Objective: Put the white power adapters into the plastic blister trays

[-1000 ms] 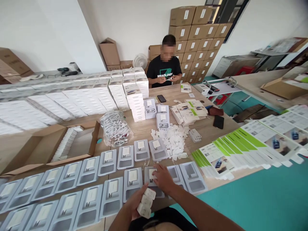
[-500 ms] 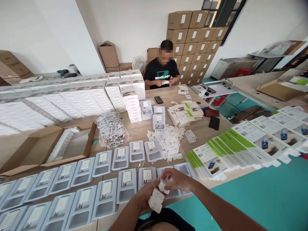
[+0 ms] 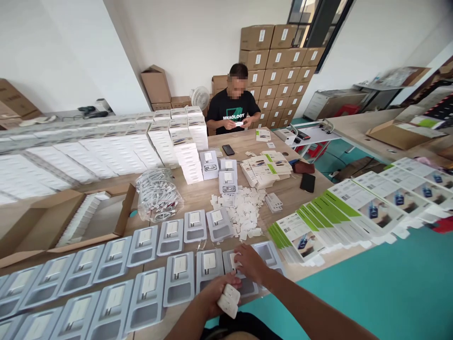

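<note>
My left hand [image 3: 213,292] is closed round two white wall chargers [image 3: 229,301], just in front of the near row of trays. Fingers of my right hand [image 3: 252,263] grip another white charger [image 3: 233,261] in the upper compartment of a pale grey plastic tray [image 3: 250,287]. Whether that charger lies fully seated is hidden by the fingers. To the left, a neighbouring tray [image 3: 208,282] has a charger in its upper part, its metal pins showing. At the right end of the row, the last tray [image 3: 268,253] is partly behind my right forearm.
Filled trays [image 3: 148,288] run leftward in two rows. Beyond them are a pile of small white pieces [image 3: 244,212], a bag of cables [image 3: 159,193] and an open carton [image 3: 116,212]. Printed sleeves [image 3: 318,222] fan out at right. A co-worker [image 3: 235,101] sits opposite, holding a small white item.
My right hand has moved forward from my left hand, carrying one charger into the tray. My left hand keeps the other two. The whole view has shifted slightly.
</note>
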Demonstrator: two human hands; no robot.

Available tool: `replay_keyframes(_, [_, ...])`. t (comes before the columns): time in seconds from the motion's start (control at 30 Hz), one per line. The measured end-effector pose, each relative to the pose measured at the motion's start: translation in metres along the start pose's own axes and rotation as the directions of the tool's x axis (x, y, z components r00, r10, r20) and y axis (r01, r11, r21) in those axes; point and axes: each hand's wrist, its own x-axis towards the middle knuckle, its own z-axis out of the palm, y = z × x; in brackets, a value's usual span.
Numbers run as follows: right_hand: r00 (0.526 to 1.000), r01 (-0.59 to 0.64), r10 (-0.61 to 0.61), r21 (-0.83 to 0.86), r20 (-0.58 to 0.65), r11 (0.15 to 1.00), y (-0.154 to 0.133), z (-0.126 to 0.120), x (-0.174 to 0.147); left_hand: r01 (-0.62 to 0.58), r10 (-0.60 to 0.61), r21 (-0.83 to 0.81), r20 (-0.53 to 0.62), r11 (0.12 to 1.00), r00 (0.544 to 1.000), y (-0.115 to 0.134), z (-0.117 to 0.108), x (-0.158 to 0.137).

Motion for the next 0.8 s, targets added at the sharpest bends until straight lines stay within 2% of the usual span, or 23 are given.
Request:
replay_keyframes(0.1, [0.995,-0.08,0.089,0.178,-0.043,0.981,-0.014,-0.011,-0.009,-0.013,0.014,-0.013,0.024,1.0,1.0,0.004,0.003,-0.006])
replay_keyframes(0.13, [0.993,-0.108,0.116,0.26,-0.017,0.959,-0.02,-0.015,-0.013,-0.016,0.016,-0.009,0.048,1.0,0.999,0.006,0.005,-0.009])
replay_keyframes(0.2, [0.982,-0.178,0.137,0.419,0.126,0.89,-0.033,-0.024,-0.021,-0.029,0.03,-0.008,0.091,1.0,0.995,0.011,0.012,-0.016])
replay_keyframes(0.27, [0.95,-0.269,0.131,0.535,0.282,0.801,-0.043,-0.032,-0.028,-0.045,0.045,-0.002,0.125,0.999,0.991,0.017,0.023,-0.024])
replay_keyframes(0.3, [0.935,-0.307,0.13,0.566,0.331,0.765,-0.047,-0.036,-0.031,-0.047,0.045,0.009,0.141,0.999,0.989,0.02,0.029,-0.027])
replay_keyframes(0.37, [0.923,-0.335,0.14,0.567,0.359,0.753,-0.047,-0.048,-0.035,-0.027,0.018,0.05,0.174,0.998,0.985,0.024,0.04,-0.033])
replay_keyframes(0.47, [0.931,-0.312,0.175,0.451,0.319,0.836,-0.029,-0.071,-0.039,-0.022,0.001,0.11,0.187,0.994,0.982,0.028,0.045,-0.034])
replay_keyframes(0.57, [0.955,-0.279,0.264,0.107,0.134,0.954,0.002,-0.092,-0.04,-0.083,0.056,0.131,0.194,0.988,0.979,0.032,0.033,-0.031])
replay_keyframes(0.67, [0.962,-0.253,0.269,-0.242,0.034,0.937,0.028,-0.095,-0.036,-0.138,0.112,0.105,0.224,0.985,0.968,0.036,0.015,-0.033])
replay_keyframes(0.8, [0.958,-0.242,0.28,-0.351,0.061,0.905,0.044,-0.074,-0.029,-0.188,0.187,-0.016,0.208,0.982,0.96,0.044,-0.006,-0.052])
